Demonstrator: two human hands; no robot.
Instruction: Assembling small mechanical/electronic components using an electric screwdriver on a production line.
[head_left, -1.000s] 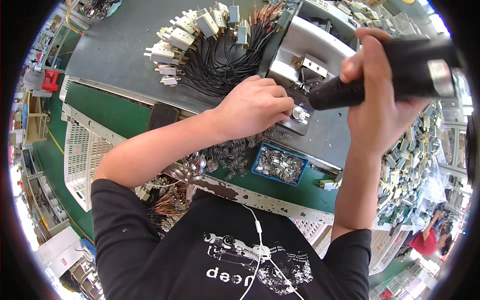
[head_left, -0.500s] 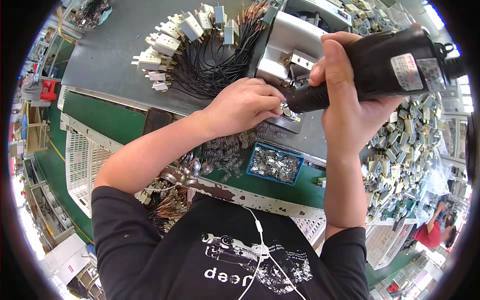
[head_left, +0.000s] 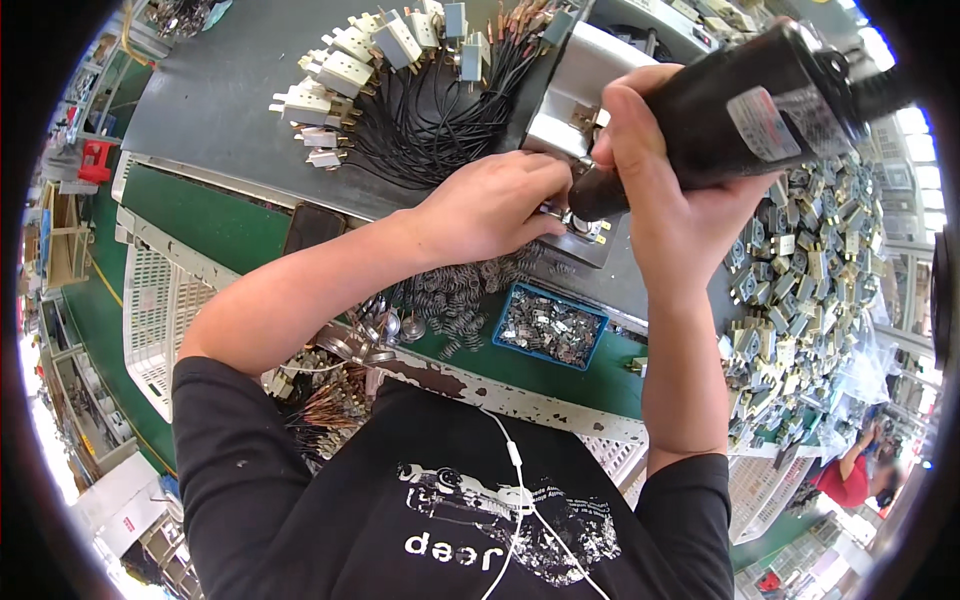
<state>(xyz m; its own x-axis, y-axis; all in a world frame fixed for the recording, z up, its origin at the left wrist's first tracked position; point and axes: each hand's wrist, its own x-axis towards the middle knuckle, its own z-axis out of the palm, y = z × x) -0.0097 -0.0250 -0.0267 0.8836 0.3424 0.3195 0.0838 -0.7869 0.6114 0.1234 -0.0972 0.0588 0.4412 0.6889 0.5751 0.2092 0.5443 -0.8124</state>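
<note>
My right hand is wrapped round a black electric screwdriver, a thick cylinder with a pale label on its side and a cord at its far end. The tool slants down to the left, its nose at a small metal part on the fixture. My left hand reaches in from the left with fingers pinched beside the nose. What those fingers hold is hidden behind them. Behind the hands stands a bent, shiny metal guard.
Socket blocks with black wires lie at the far left. A blue tray of small metal pieces and a heap of springs sit nearer me. Many grey and cream plug parts are piled at right. Another person is at lower right.
The screwdriver and my right hand have shifted left and tipped a little, bringing the tool's nose closer to my left fingers. My left hand has hardly moved.
</note>
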